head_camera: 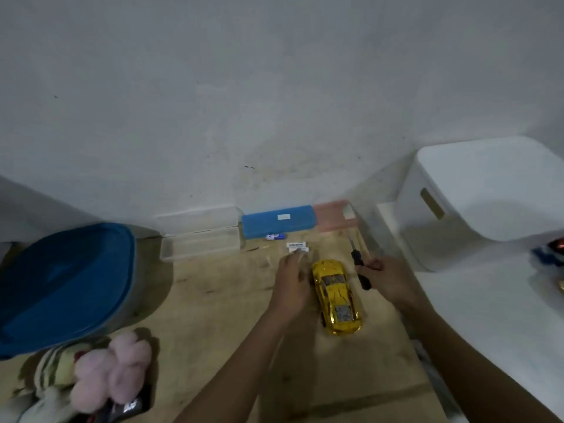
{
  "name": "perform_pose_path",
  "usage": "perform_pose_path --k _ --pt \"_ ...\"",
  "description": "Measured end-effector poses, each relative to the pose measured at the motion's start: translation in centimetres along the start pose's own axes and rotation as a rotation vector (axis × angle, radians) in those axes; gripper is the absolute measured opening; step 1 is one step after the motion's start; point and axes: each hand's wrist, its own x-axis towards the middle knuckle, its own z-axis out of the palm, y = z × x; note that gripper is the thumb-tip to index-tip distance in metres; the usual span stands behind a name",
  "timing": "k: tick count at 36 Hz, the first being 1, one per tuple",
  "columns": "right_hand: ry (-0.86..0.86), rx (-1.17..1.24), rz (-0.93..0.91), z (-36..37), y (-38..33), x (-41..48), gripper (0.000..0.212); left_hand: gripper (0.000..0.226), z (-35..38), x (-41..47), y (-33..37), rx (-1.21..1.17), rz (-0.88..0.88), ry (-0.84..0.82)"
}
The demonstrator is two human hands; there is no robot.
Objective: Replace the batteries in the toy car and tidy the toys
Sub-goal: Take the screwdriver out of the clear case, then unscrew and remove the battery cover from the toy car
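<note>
car [335, 296] upright on counter [229, 300], centre; left grip [291, 280] open, fingers relaxed, just beside it at 9 o'clock; right grip [383, 277] curled round screwdriver [356, 261] at 2 o'clock; batteries [297, 246] at 11 o'clock.

Wood surface [219, 300] open L of car [335, 297]; white bin [476, 193] blocks R; blue case [277, 221] along wall ahead.

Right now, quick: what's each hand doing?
Left hand: open, fingers straight, tips blurred by the batteries.
Right hand: holding the screwdriver.
</note>
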Motion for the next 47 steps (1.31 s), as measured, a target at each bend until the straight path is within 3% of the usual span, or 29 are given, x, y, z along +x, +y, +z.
perform_pose_path --k 6,10,15,26,38,41,43,44,47 --pt "-0.033 -0.045 0.148 0.3 6.7 -0.6 0.018 0.064 5.8 -1.9 1.2 0.173 -0.066 -0.221" --pt "-0.038 -0.080 0.145 0.7 6.9 -1.7 0.029 0.081 7.3 -2.9 1.2 0.340 -0.067 -0.213" --pt "-0.043 -0.084 0.130 1.2 7.4 -1.7 0.019 0.100 8.0 -3.1 0.7 0.356 -0.165 -0.232" --pt "-0.086 -0.193 0.081 0.7 8.0 -1.6 0.011 0.102 6.8 -3.0 -0.3 0.304 -0.209 -0.188" --pt "-0.080 -0.234 0.036 -0.2 7.1 -1.2 0.020 0.049 2.0 -4.4 0.1 -0.189 -0.230 -0.055" --pt "-0.075 -0.117 -0.054 -0.5 4.2 -1.2 0.006 0.039 0.0 -4.8 0.6 -0.445 -0.293 -0.132" --pt "-0.124 0.056 -0.107 -0.5 1.5 -1.3 0.012 0.034 -1.2 -5.1 0.7 -0.714 -0.320 -0.200" --pt "-0.165 0.143 -0.114 -0.4 0.1 -1.5 0.020 0.039 -1.8 -5.2 0.6 -0.839 -0.314 -0.230" --pt "-0.279 0.215 -0.148 0.1 -3.9 -1.5 0.041 0.088 -3.4 -5.4 0.7 -1.033 -0.262 -0.320"
